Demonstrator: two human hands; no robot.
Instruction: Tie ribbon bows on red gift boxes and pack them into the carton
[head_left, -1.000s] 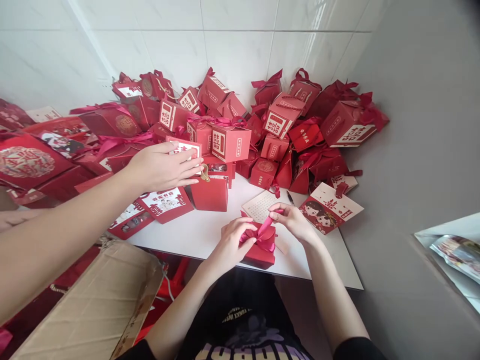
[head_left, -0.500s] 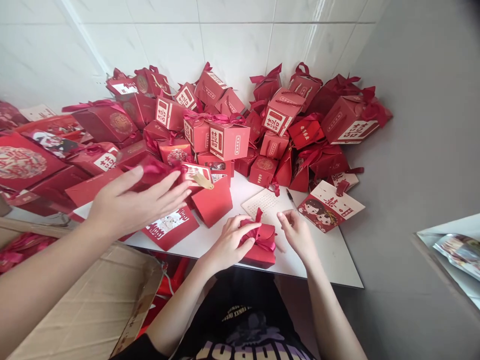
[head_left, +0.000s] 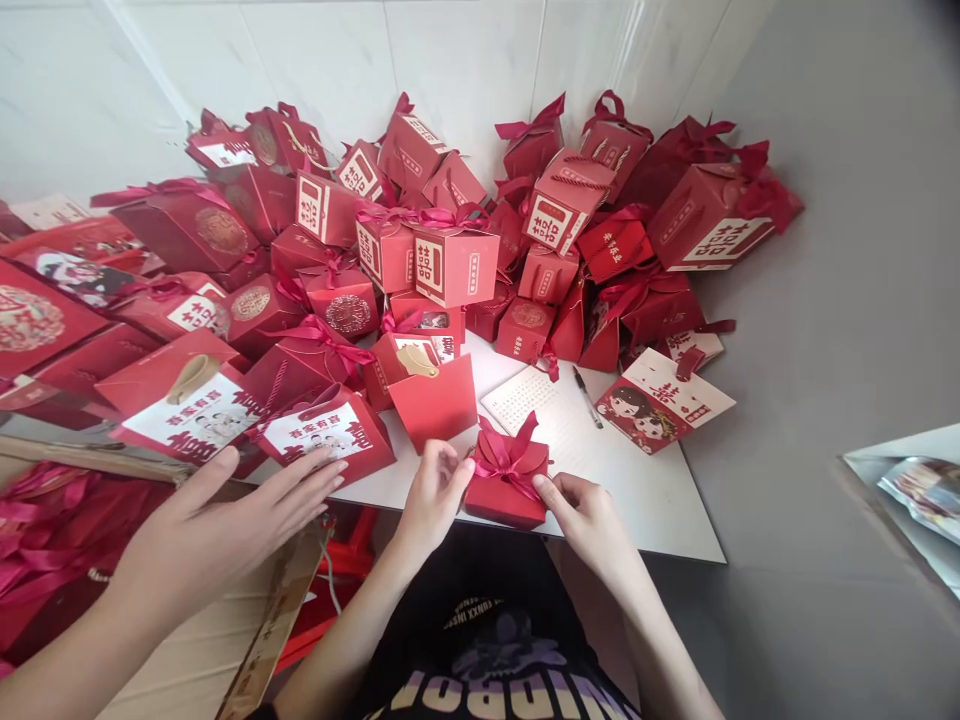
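Observation:
A small red gift box (head_left: 501,492) tied with a pink ribbon bow (head_left: 508,452) sits at the white table's near edge. My left hand (head_left: 431,497) pinches its left side, fingers curled on the box. My right hand (head_left: 589,515) grips its lower right corner. Just behind the box lie a lined paper sheet (head_left: 551,410) and a black pen (head_left: 587,383). To the left, another person's hand (head_left: 217,530) is stretched out with fingers apart, its tips at a red box with a photo label (head_left: 328,438).
A big heap of red gift boxes and bags (head_left: 450,260) fills the table's back and left up to the white tiled wall. A flat red card with a cartoon couple (head_left: 660,400) lies right. A cardboard carton (head_left: 247,640) stands below left. Grey floor is on the right.
My hands left the ribbon and moved to the box's sides; the bow now stands tied. The other person's hand drew back from the pile toward the table's near edge.

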